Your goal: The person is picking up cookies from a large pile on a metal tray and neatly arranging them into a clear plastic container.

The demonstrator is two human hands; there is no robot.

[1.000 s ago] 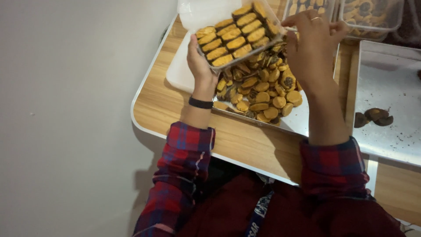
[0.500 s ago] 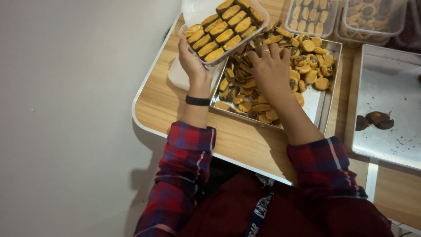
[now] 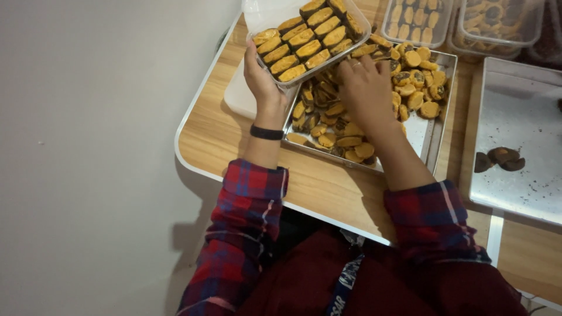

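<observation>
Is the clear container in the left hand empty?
No, the clear container held by the left hand is filled with neat rows of yellow-brown cookies.

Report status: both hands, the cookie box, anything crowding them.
Left hand holds clear cookie box tilted above metal tray. Right hand down among loose cookies, grip hidden. Filled containers close behind; nothing blocking.

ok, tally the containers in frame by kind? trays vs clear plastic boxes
Metal trays: 2, one under the hands holding loose cookies, one at right holding dark pieces.
Clear plastic boxes: 3, one held in the left hand with rows of cookies, two at the top edge.
Total: 5
</observation>
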